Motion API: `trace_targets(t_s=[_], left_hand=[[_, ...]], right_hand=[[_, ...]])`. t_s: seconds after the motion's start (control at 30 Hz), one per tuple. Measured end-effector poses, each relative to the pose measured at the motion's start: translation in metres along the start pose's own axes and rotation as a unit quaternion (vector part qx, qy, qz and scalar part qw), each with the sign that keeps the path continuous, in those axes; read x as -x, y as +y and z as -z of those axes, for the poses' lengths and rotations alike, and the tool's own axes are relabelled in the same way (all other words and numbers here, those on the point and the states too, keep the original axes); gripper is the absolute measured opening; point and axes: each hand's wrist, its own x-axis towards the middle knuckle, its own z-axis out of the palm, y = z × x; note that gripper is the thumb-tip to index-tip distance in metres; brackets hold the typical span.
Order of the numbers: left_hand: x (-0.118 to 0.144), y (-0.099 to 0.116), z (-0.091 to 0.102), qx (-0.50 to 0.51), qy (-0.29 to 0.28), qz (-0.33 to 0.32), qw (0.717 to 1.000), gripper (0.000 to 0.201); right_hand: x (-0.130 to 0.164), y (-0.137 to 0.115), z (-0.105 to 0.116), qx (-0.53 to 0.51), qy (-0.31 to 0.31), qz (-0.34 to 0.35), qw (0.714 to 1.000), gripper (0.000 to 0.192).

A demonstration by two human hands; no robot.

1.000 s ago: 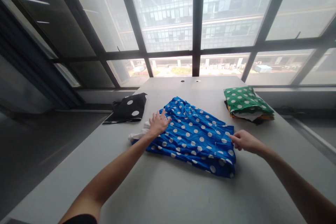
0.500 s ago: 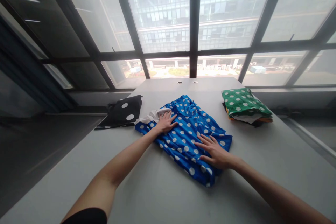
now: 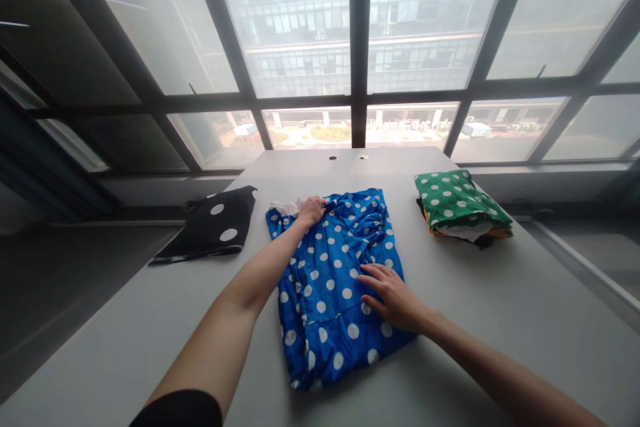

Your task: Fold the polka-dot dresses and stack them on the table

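A blue garment with white polka dots lies folded in a rough rectangle on the white table. Some white fabric shows at its far left corner. My left hand is at the far edge, its fingers curled into the blue cloth beside the white part; the fingertips are partly hidden. Over the right side of the garment is my right hand, palm down, fingers spread and resting lightly on the cloth or just above it. Gathered, wrinkled fabric bunches near the upper right.
To the left lies a black cloth with large white dots. A stack of folded clothes with a green polka-dot piece on top sits at the right. Two cable holes are near the far table edge, before tall windows.
The blue garment has turned from a diagonal position to a straighter one and shifted nearer to me. My left hand went from lying flat to curled on the cloth; my right hand stays spread.
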Motion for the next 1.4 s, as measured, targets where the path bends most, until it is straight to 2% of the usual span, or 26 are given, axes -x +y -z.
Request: trace_targets(t_s=[0.1, 0.23, 0.3, 0.37, 0.43, 0.5, 0.57, 0.6, 0.67, 0.73, 0.8, 0.83, 0.87, 0.93, 1.0, 1.03, 1.07, 1.13, 1.17, 1.23, 1.33, 1.4], left_hand=[[0.009, 0.012, 0.013, -0.001, 0.029, 0.006, 1.0, 0.026], [0.035, 0.031, 0.039, 0.017, 0.034, 0.003, 0.999, 0.033], [0.06, 0.042, 0.053, 0.027, 0.022, -0.007, 0.999, 0.034], [0.096, 0.057, 0.065, 0.06, 0.004, -0.034, 0.998, 0.031], [0.139, 0.076, 0.075, 0.132, -0.026, -0.075, 0.988, 0.028], [0.187, 0.097, 0.081, 0.195, -0.065, -0.114, 0.972, 0.026], [0.234, 0.119, 0.085, 0.225, -0.131, -0.156, 0.953, 0.026], [0.255, 0.129, 0.087, 0.229, -0.165, -0.181, 0.942, 0.026], [0.289, 0.146, 0.092, 0.233, -0.24, -0.256, 0.907, 0.028], [0.308, 0.157, 0.1, 0.248, -0.3, -0.354, 0.85, 0.033], [0.309, 0.163, 0.108, 0.283, -0.326, -0.41, 0.804, 0.03], [0.302, 0.164, 0.11, 0.305, -0.319, -0.402, 0.803, 0.027], [0.292, 0.164, 0.11, 0.324, -0.295, -0.367, 0.821, 0.025], [0.261, 0.159, 0.101, 0.334, -0.202, -0.246, 0.887, 0.029], [0.228, 0.15, 0.082, 0.282, -0.104, -0.113, 0.947, 0.045], [0.214, 0.145, 0.07, 0.238, -0.1, -0.059, 0.964, 0.061], [0.203, 0.138, 0.057, 0.189, -0.128, -0.005, 0.974, 0.075], [0.192, 0.126, 0.032, 0.097, -0.191, 0.066, 0.975, 0.09], [0.192, 0.121, 0.021, 0.062, -0.213, 0.075, 0.972, 0.093], [0.196, 0.112, 0.003, 0.024, -0.225, 0.047, 0.973, 0.098], [0.201, 0.103, -0.013, 0.012, -0.218, -0.006, 0.976, 0.111], [0.192, 0.099, -0.02, 0.005, -0.206, -0.015, 0.979, 0.114]], right_hand=[[0.004, -0.009, -0.006, 0.033, 0.015, -0.005, 0.999, 0.051], [0.011, -0.025, -0.004, 0.02, 0.066, 0.013, 0.998, 0.039], [0.015, -0.031, -0.001, -0.044, 0.096, 0.007, 0.994, 0.032], [0.019, -0.037, 0.003, -0.163, 0.114, -0.039, 0.979, 0.034], [0.023, -0.04, 0.007, -0.326, 0.1, -0.109, 0.934, 0.047], [0.028, -0.042, 0.01, -0.479, 0.064, -0.17, 0.859, 0.067], [0.034, -0.042, 0.011, -0.564, 0.043, -0.215, 0.796, 0.082], [0.036, -0.042, 0.012, -0.573, 0.046, -0.236, 0.783, 0.087], [0.042, -0.043, 0.012, -0.537, 0.07, -0.267, 0.797, 0.092], [0.049, -0.046, 0.012, -0.475, 0.093, -0.271, 0.832, 0.087], [0.056, -0.05, 0.012, -0.433, 0.097, -0.249, 0.861, 0.071], [0.059, -0.053, 0.012, -0.422, 0.094, -0.233, 0.871, 0.063], [0.063, -0.055, 0.011, -0.412, 0.09, -0.217, 0.88, 0.058], [0.072, -0.06, 0.005, -0.381, 0.085, -0.193, 0.9, 0.055], [0.079, -0.063, -0.005, -0.334, 0.075, -0.188, 0.921, 0.059], [0.083, -0.064, -0.011, -0.307, 0.066, -0.186, 0.931, 0.061], [0.086, -0.065, -0.017, -0.279, 0.057, -0.179, 0.942, 0.061], [0.091, -0.065, -0.027, -0.214, 0.045, -0.15, 0.964, 0.055], [0.092, -0.065, -0.031, -0.18, 0.044, -0.135, 0.973, 0.05], [0.093, -0.063, -0.037, -0.12, 0.047, -0.123, 0.984, 0.042], [0.088, -0.058, -0.042, -0.077, 0.041, -0.134, 0.987, 0.041], [0.08, -0.052, -0.045, -0.063, 0.039, -0.126, 0.989, 0.044]])
